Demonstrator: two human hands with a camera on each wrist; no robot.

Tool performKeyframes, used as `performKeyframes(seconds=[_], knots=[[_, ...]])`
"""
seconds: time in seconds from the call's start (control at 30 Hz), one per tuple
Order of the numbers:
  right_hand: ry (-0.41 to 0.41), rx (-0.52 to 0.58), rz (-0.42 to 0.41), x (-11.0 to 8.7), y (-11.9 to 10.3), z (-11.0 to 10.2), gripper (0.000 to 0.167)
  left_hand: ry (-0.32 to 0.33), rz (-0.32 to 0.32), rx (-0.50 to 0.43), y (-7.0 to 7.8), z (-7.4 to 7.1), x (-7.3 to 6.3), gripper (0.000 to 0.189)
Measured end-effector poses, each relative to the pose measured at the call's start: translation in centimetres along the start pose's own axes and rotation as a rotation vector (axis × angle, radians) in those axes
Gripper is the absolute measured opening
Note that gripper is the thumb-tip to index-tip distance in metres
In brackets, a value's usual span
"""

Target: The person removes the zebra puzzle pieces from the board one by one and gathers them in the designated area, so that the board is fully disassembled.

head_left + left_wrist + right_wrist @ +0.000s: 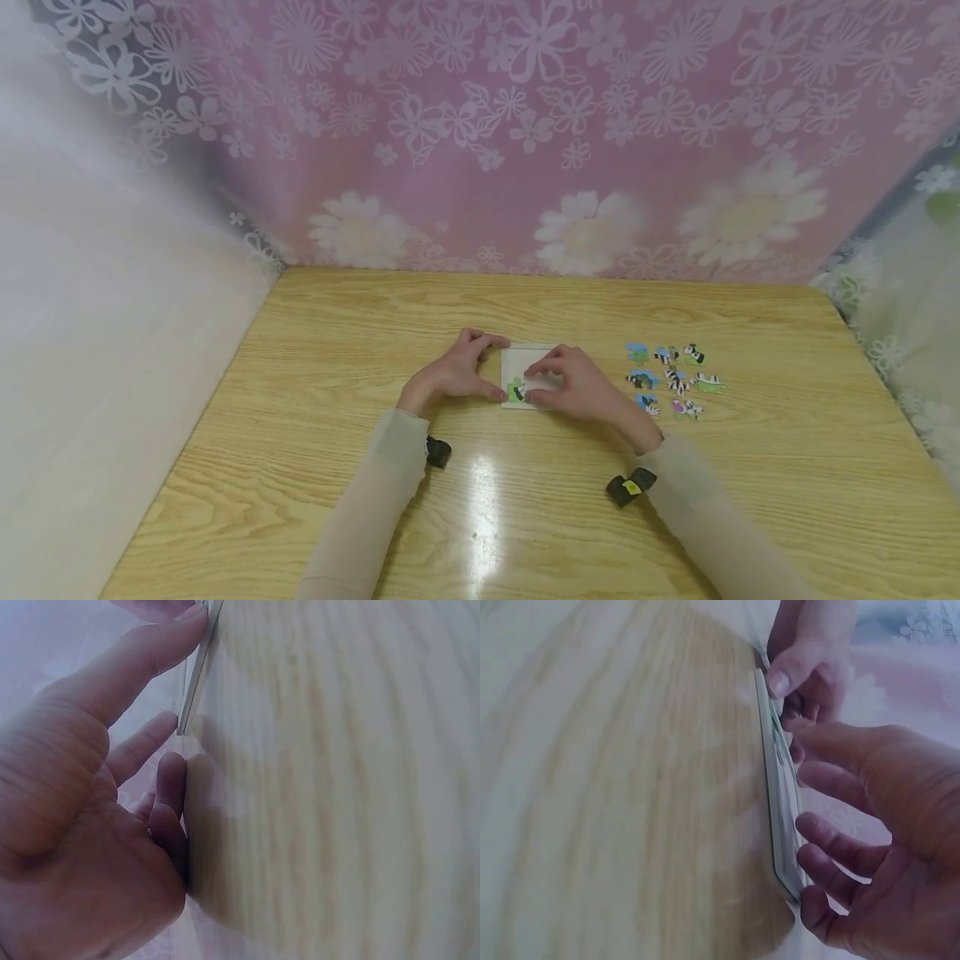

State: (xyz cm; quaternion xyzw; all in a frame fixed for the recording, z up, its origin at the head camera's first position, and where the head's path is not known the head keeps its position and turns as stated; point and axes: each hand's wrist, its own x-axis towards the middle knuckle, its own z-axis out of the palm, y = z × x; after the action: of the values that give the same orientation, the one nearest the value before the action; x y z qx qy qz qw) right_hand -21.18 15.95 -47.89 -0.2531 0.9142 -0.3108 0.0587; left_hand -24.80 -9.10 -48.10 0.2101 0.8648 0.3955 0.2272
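A small white puzzle tray (536,347) lies on the table, a green puzzle piece (514,391) with a black-and-white figure in its near left corner. My left hand (456,372) holds the tray by its left side, thumb at the near corner and forefinger at the far corner. In the left wrist view the thumb (161,652) lies over the tray's edge (196,682). With thumb and forefinger, my right hand (576,385) pinches the green piece at its right side. Its other fingers (832,844) curl loosely above the tray in the right wrist view.
To the right of the tray, several loose puzzle pieces (677,381) lie in rough rows on the wooden table (300,517). A pink flowered curtain (480,167) hangs behind the table's far edge, and pale cloth (112,292) borders the left side.
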Motion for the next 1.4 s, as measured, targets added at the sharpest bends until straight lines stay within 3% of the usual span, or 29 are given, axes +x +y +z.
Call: performKeyframes(seconds=[0.43,0.87,1.4], knots=[[0.037,-0.003,0.043,0.1,-0.6,0.6,0.015,0.012,-0.008,-0.004,0.1,0.0,0.0,0.084],[0.000,0.271,0.082,-0.1,-0.3,0.3,0.005,0.020,-0.025,-0.005,0.2,-0.1,0.0,0.086],[0.053,0.337,0.149,-1.3,0.6,-1.2,0.006,0.018,-0.031,0.000,0.1,0.2,0.0,0.085]])
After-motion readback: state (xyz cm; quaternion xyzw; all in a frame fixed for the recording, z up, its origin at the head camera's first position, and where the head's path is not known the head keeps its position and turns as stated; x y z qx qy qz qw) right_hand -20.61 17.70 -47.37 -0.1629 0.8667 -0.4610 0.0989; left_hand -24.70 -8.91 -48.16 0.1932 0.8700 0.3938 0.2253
